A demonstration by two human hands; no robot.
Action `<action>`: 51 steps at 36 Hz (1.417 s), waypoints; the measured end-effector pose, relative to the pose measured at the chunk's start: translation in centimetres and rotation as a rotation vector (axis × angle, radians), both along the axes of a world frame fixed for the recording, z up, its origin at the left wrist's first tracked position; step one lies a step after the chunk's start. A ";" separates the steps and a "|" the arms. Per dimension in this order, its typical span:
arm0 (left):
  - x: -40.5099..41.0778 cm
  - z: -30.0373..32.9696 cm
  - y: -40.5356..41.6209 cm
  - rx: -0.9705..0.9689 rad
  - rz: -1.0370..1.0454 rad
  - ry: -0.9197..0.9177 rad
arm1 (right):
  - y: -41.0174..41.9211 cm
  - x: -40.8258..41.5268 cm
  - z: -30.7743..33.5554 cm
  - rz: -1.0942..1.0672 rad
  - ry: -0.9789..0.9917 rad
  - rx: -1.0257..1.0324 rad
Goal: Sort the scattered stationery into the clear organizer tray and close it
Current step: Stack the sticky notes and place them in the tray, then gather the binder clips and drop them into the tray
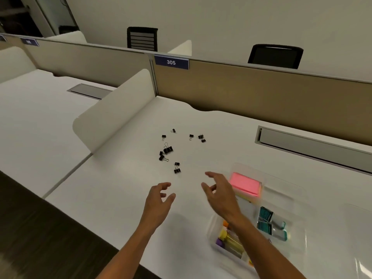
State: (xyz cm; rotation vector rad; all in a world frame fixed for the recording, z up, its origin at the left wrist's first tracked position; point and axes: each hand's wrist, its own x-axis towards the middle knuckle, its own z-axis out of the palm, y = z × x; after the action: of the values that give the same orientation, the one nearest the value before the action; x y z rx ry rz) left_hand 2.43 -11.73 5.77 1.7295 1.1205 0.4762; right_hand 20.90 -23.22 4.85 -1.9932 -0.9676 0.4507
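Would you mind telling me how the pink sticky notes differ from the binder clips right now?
The pink sticky notes form one bright stack; the binder clips are many small black pieces. The notes already lie in the tray, in its far compartment, while the clips lie scattered on the desk, outside it. The notes sit beside the right hand; the clips lie beyond both hands. Neither is being held.

White desks (50, 121), beige partitions (261, 91)

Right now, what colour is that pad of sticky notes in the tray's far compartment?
Bright pink sticky notes, clearest in the head view.
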 end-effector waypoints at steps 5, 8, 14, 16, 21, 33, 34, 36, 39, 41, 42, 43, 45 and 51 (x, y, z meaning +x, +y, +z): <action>-0.7 -3.0 3.5 0.060 0.021 0.112 | 3.1 -1.8 -1.1 0.217 -0.036 -0.073; -1.1 -4.3 6.2 0.099 0.049 0.190 | 5.2 -2.1 -1.8 0.252 -0.040 -0.093; -0.7 -6.3 11.1 0.203 -0.019 0.235 | 9.3 -2.0 -3.5 0.267 -0.024 -0.170; 0.2 -7.1 12.4 0.262 -0.076 0.240 | 10.4 -1.8 -4.3 0.257 -0.015 -0.219; 2.5 -9.5 14.6 0.296 -0.165 0.270 | 12.7 -1.3 -6.2 0.173 -0.008 -0.250; 7.4 -10.3 18.2 0.576 -0.120 0.442 | 17.2 -0.8 -8.7 0.042 -0.581 -0.378; 7.8 -10.4 18.5 0.589 -0.130 0.458 | 17.4 -0.6 -8.9 0.048 -0.612 -0.378; 8.2 -10.6 19.1 0.621 -0.153 0.485 | 17.8 0.1 -9.0 0.059 -0.656 -0.369; 8.8 -10.9 20.0 0.715 -0.165 0.547 | 18.4 1.2 -9.1 0.069 -0.644 -0.345; 9.2 -10.9 20.7 0.778 -0.142 0.564 | 18.8 1.9 -8.9 0.066 -0.627 -0.329; 9.5 -11.0 21.1 0.798 -0.128 0.563 | 19.0 2.2 -8.9 0.057 -0.623 -0.323; 9.7 -10.9 21.4 0.809 -0.111 0.557 | 19.2 2.4 -8.8 0.047 -0.621 -0.314; 10.1 -10.8 21.9 0.808 -0.087 0.538 | 19.6 2.8 -8.8 0.036 -0.629 -0.297; 10.6 -10.6 22.4 0.822 -0.102 0.501 | 20.3 3.6 -8.6 0.051 -0.649 -0.256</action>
State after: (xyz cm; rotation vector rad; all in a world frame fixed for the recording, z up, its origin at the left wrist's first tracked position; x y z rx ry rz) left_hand 13.00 10.64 -4.80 2.7211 1.2610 0.4880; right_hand 24.49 -2.91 -3.78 -2.4117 -1.4090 -0.0712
